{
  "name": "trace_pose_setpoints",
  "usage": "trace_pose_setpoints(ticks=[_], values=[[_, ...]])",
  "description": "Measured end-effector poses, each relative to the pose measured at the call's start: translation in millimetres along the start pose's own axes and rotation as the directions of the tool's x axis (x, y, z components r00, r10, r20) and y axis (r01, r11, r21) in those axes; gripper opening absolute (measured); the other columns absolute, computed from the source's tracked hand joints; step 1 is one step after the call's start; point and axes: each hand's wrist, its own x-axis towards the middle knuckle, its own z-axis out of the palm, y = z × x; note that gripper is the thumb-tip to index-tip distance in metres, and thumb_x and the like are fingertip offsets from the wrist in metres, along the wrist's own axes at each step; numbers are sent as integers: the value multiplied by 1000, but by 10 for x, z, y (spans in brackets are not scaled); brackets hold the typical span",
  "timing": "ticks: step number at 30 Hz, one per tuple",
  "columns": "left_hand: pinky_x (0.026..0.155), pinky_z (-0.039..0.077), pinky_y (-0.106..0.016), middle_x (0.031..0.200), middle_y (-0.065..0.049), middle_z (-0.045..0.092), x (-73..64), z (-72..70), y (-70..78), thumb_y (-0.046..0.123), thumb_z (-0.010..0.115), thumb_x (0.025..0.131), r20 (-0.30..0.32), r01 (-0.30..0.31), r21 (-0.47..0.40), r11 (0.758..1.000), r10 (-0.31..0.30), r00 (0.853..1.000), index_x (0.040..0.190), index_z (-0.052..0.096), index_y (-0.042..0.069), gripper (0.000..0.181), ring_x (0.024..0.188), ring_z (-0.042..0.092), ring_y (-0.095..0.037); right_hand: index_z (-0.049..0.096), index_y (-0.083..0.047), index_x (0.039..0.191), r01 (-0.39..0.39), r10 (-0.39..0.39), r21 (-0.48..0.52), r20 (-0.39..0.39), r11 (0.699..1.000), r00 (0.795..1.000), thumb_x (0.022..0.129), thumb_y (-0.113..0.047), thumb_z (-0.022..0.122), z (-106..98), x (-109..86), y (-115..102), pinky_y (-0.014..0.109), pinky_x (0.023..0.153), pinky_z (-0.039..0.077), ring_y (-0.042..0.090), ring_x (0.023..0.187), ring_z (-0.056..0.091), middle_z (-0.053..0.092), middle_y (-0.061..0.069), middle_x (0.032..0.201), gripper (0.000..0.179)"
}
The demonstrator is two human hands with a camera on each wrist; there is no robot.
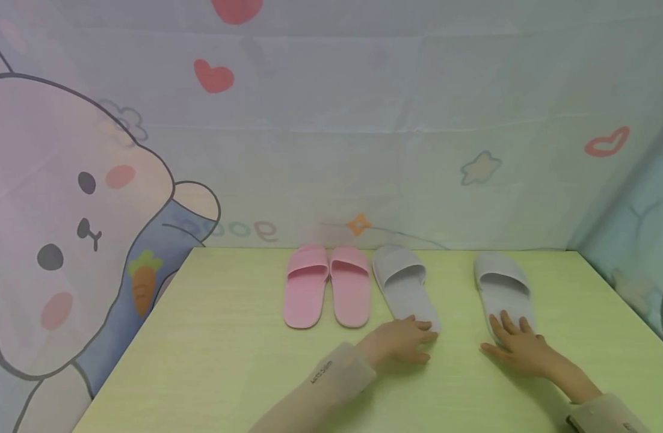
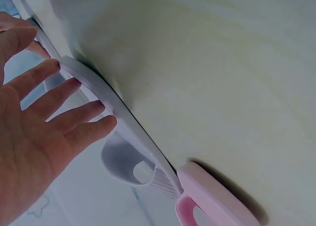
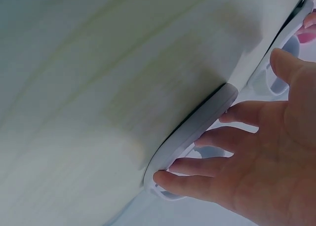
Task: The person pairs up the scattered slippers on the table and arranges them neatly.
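Two grey slippers lie apart on the table, toes toward the back. My left hand [image 1: 402, 341] rests its spread fingertips on the heel end of the left grey slipper [image 1: 410, 294]. In the left wrist view those fingers [image 2: 64, 95] are straight along the slipper's edge [image 2: 111, 100]. On the heel of the right grey slipper [image 1: 505, 294] lie the fingertips of my right hand [image 1: 521, 352], its thumb out to the left. The right wrist view has its fingers [image 3: 217, 137] extended across that sole [image 3: 197, 127].
A pair of pink slippers [image 1: 304, 300] stands side by side, just left of the left grey one. The pale yellow-green table [image 1: 212, 355] meets a printed cloth backdrop [image 1: 331, 150] at its back edge. More cloth hangs at the right side.
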Motion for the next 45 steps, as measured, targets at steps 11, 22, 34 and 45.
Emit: trace_pose_setpoints(ticks=[11, 22, 34, 45], values=[[105, 33, -40, 144, 7, 32, -85, 28, -18, 42, 50, 88, -22, 14, 1, 1000, -14, 1000, 136, 34, 32, 52, 133, 31, -23, 35, 10, 130, 28, -28, -15, -21, 999, 999, 88, -45, 47, 3, 31, -159, 75, 72, 32, 69, 109, 23, 29, 39, 132, 70], [104, 34, -42, 142, 5, 36, -181, 10, -38, 42, 51, 87, -55, 25, 11, 1000, -24, 998, 135, 37, 30, 51, 131, 34, -25, 37, 10, 129, 66, -67, -37, -36, 997, 997, 88, -43, 48, -14, 65, -300, 73, 71, 35, 69, 108, 27, 31, 38, 132, 68], [104, 34, -42, 140, 4, 39, -223, 42, -27, 43, 50, 87, -68, 57, 77, 995, -51, 996, 133, 40, 28, 50, 128, 38, -26, 38, 7, 130, 108, -107, 103, -15, 989, 994, 87, -40, 51, -16, 45, -377, 79, 74, 24, 70, 111, 20, 29, 35, 135, 65], [102, 35, -45, 140, 2, 38, -283, 127, 9, 46, 53, 84, -121, 81, 172, 982, -61, 991, 133, 39, 26, 55, 127, 38, -29, 42, 4, 129, 200, -195, 134, -48, 971, 980, 86, -38, 54, 21, 50, -365, 78, 76, 25, 69, 111, 22, 33, 32, 134, 61]])
